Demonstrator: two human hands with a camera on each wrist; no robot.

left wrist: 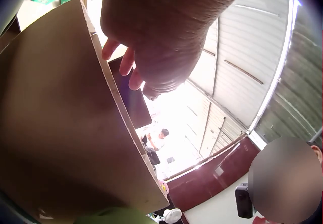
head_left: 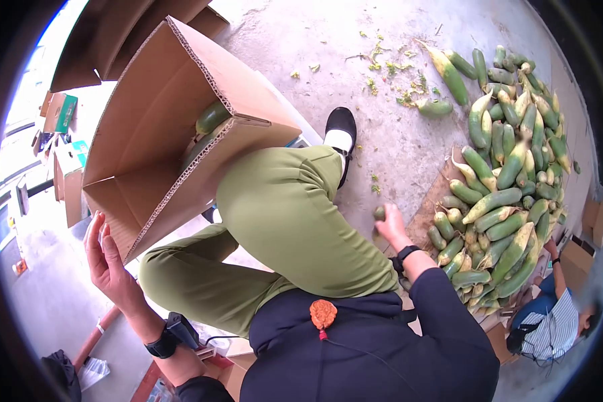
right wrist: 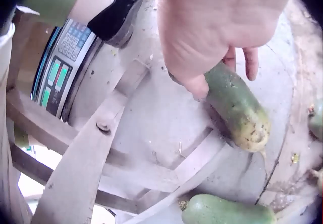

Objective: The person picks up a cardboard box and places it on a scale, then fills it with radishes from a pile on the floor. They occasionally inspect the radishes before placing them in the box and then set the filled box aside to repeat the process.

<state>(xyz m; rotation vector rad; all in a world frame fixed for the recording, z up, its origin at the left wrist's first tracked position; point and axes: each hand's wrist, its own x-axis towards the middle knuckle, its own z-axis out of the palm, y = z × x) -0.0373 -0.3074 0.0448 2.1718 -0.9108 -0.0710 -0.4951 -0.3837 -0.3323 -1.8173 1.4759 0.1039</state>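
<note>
My right hand [head_left: 393, 228] grips a green radish [right wrist: 237, 108] with thumb and fingers, low over the floor beside my thigh. In the right wrist view the radish's pale, rooty end points down and away from the palm. Another green radish [right wrist: 224, 211] lies below it. My left hand [head_left: 110, 271] is raised with fingers extended, at the outer edge of a cardboard box [head_left: 141, 107], and holds nothing. The box leans with its open side towards me, and green radishes [head_left: 212, 118] show inside it, partly hidden by a flap.
A big heap of green radishes [head_left: 509, 201] covers the floor on the right, partly on flattened cardboard [head_left: 435, 194]. A digital scale [right wrist: 59, 75] sits near my shoe, with a wooden stool [right wrist: 91, 163] beside it. Another person [head_left: 549, 325] crouches behind the heap.
</note>
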